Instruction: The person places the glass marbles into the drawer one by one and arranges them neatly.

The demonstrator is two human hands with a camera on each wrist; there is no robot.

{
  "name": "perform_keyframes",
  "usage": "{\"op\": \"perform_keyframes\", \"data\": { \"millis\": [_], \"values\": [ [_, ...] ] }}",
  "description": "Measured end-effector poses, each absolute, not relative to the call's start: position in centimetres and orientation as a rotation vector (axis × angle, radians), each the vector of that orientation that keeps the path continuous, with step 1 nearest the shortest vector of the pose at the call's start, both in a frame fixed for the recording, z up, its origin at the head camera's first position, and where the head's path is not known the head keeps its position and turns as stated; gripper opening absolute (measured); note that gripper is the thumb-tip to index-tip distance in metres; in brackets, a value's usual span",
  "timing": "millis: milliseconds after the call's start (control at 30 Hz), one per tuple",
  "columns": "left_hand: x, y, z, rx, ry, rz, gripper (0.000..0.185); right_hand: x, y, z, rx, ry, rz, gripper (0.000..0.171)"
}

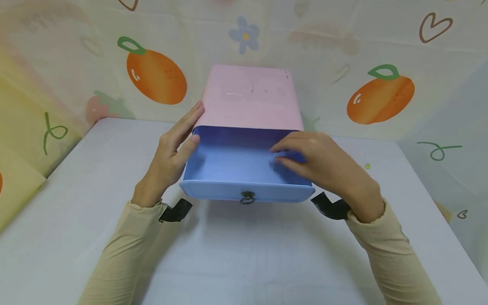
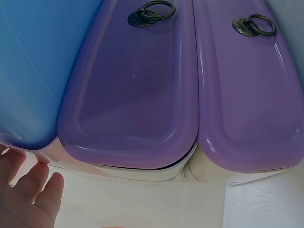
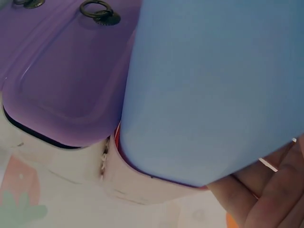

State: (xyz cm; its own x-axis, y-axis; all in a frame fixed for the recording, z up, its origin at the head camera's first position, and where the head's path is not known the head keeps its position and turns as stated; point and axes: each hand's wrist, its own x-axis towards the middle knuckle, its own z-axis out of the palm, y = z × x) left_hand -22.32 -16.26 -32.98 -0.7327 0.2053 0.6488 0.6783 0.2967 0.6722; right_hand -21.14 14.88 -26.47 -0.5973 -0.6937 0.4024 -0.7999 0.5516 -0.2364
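A pink drawer case (image 1: 249,97) stands at the back of the white table (image 1: 244,254). Its top blue drawer (image 1: 232,156) is pulled out towards me, with a dark ring handle (image 1: 247,197) on its front. My left hand (image 1: 171,152) lies with straight fingers against the case's left edge, thumb on the drawer's left wall. My right hand (image 1: 320,163) reaches over the drawer's right wall, fingertips inside the drawer; nothing shows in them. The wrist views show the blue drawer (image 2: 33,61) (image 3: 213,95) from below, above shut purple drawers (image 2: 133,95) (image 3: 66,80).
A cloth printed with oranges and hearts hangs behind and beside the table. A small green dot (image 1: 367,166) lies on the table right of the case. Black wrist straps (image 1: 176,210) hang at both cuffs. Each purple drawer carries a ring handle (image 2: 151,13).
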Motion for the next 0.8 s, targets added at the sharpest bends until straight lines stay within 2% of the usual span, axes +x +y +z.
{"op": "perform_keyframes", "data": {
  "millis": [300,667,800],
  "values": [
    [-22.3,-16.2,-32.9,-0.790,-2.121,-1.429,0.052,-20.3,16.0,-27.0,1.204,-2.336,0.649,0.031],
    [-22.4,-16.1,-33.0,-0.789,-2.125,-1.420,0.052,-19.6,17.5,-28.0,1.108,-2.178,0.687,0.037],
    [-22.3,-16.1,-33.0,-0.780,-2.131,-1.415,0.052,-19.4,17.9,-28.2,1.095,-2.168,0.708,0.033]
  ]
}}
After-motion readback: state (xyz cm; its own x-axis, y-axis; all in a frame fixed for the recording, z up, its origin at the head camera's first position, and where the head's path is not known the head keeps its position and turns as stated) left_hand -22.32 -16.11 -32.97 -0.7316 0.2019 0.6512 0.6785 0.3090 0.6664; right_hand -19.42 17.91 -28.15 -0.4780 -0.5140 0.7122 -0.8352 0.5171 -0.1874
